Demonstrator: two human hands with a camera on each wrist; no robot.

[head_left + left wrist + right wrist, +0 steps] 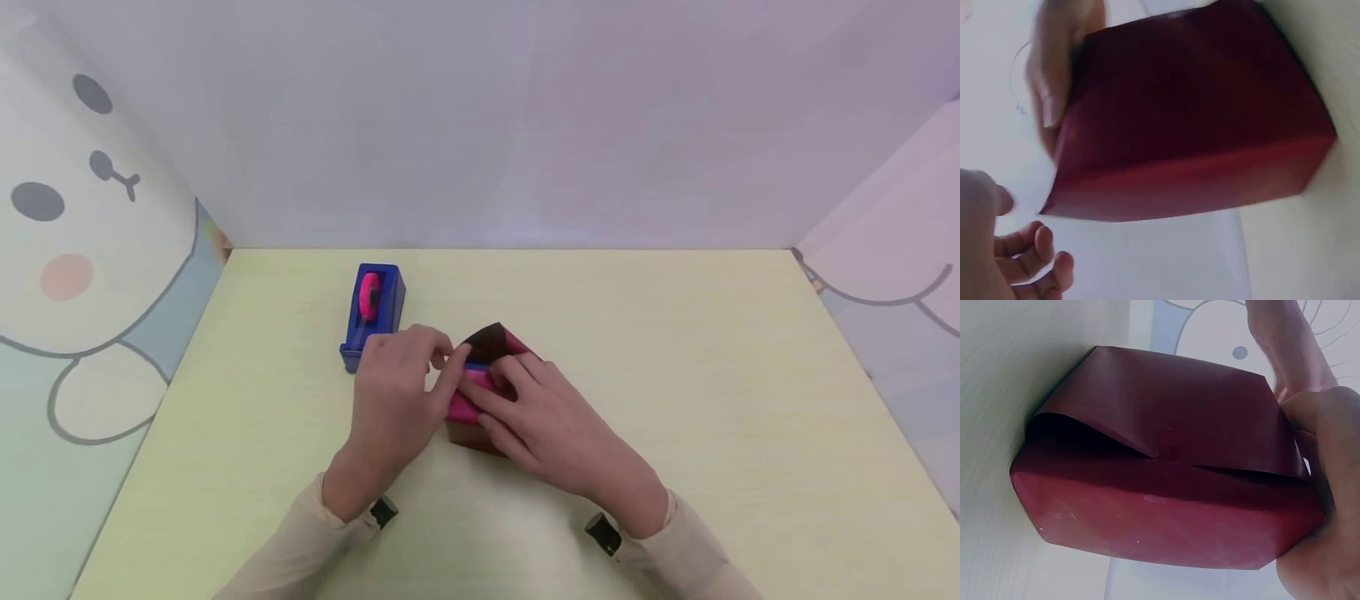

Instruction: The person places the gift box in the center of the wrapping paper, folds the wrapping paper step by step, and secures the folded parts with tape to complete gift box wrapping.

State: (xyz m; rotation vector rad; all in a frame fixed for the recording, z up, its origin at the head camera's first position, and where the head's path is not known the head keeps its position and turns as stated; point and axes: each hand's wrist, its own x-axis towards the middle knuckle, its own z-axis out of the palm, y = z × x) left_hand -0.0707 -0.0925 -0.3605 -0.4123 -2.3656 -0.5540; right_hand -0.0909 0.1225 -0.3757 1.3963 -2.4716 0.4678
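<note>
Upright on the table stands a box wrapped in dark red paper. In the head view its top shows pink with a strip of blue, and a dark paper flap rises behind. My right hand grips the box by its upper end, fingers over the top. Beside the top edge is my left hand, its thumb near the right fingertips. The left wrist view shows the left fingers loosely curled, apart from the box, with nothing visible between them.
A blue tape dispenser with a pink roll stands behind the left hand. The pale table meets a plain wall at the back. Cartoon-printed panels flank both sides.
</note>
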